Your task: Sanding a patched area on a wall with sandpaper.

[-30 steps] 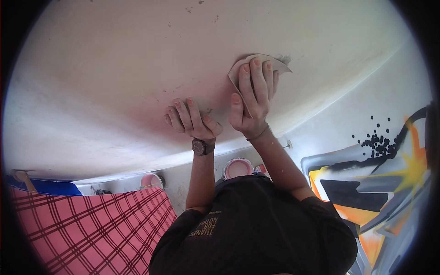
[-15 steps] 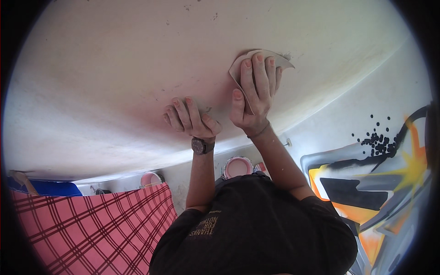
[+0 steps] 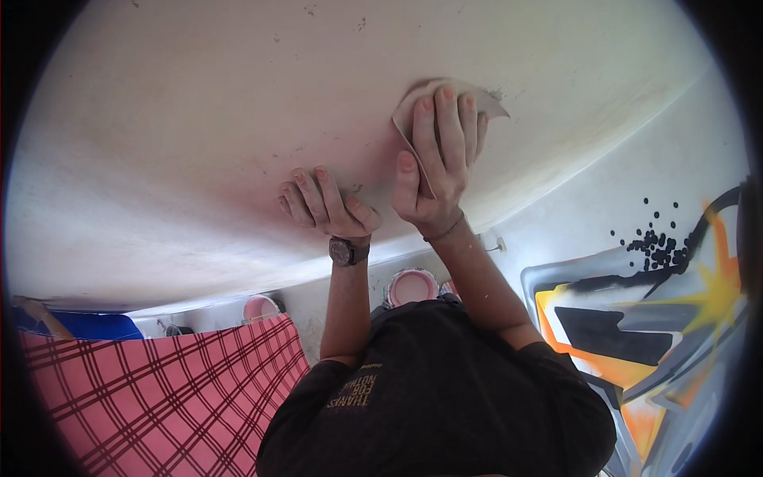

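A pale, curled sheet of sandpaper (image 3: 407,119) lies against the off-white wall (image 3: 199,111) under my right hand (image 3: 445,151). The fingers press it flat, while the thumb stays along its near-left edge. One corner of the sheet sticks out beyond the fingertips on the right, by a rough grey patch (image 3: 494,94). Lower and to the left, my left hand (image 3: 326,203) leans on the same wall with its fingers spread and slightly bent, nothing visible in it. White dust coats both hands. A dark watch (image 3: 348,252) sits on my left wrist.
Below stand a bucket of pinkish liquid (image 3: 412,286) and another pink bucket (image 3: 261,308). A pink checked cloth (image 3: 159,389) fills the lower left; beyond it are a blue surface (image 3: 99,324) and another person's hand (image 3: 32,308). A painted mural (image 3: 636,334) covers the right wall.
My right hand and the sandpaper have shifted slightly up and left in the picture. My left hand stays on the wall, also a little farther left.
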{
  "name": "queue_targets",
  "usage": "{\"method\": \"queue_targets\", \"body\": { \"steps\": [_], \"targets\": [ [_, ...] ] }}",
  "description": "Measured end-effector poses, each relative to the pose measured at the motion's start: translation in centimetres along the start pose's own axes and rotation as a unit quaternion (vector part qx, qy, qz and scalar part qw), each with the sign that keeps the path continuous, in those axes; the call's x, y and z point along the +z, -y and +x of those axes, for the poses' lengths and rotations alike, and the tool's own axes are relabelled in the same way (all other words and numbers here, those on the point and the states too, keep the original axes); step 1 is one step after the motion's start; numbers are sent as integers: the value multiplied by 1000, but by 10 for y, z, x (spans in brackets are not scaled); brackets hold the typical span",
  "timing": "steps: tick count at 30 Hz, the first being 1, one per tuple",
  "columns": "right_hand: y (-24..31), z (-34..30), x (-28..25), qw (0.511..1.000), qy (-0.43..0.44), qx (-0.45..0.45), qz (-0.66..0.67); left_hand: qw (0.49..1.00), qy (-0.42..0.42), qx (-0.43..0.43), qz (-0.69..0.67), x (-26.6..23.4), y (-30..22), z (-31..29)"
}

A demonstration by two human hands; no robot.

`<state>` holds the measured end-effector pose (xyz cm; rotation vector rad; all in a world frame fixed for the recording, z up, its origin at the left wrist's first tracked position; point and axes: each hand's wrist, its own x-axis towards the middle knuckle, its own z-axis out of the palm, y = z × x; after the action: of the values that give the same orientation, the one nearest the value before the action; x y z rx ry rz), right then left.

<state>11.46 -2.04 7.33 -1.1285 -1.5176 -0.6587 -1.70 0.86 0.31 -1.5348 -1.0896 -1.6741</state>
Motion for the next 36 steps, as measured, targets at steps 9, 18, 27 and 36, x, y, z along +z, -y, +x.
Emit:
{"method": "queue_targets", "body": {
  "steps": [9, 18, 27, 36],
  "targets": [
    [-1, 2, -5, 1000, 20, 10, -15, 1000, -2, 3, -3, -1, -2, 2],
    [-10, 3, -16, 999, 30, 10, -13, 1000, 5, -6, 8, -2, -5, 0],
    [-20, -3, -15, 999, -2, 32, -11, 1000, 4, 0, 7, 1, -8, -2],
    [-22, -5, -16, 999, 6, 29, -19, 1000, -2, 8, 17, 4, -8, -2]
  ]
}}
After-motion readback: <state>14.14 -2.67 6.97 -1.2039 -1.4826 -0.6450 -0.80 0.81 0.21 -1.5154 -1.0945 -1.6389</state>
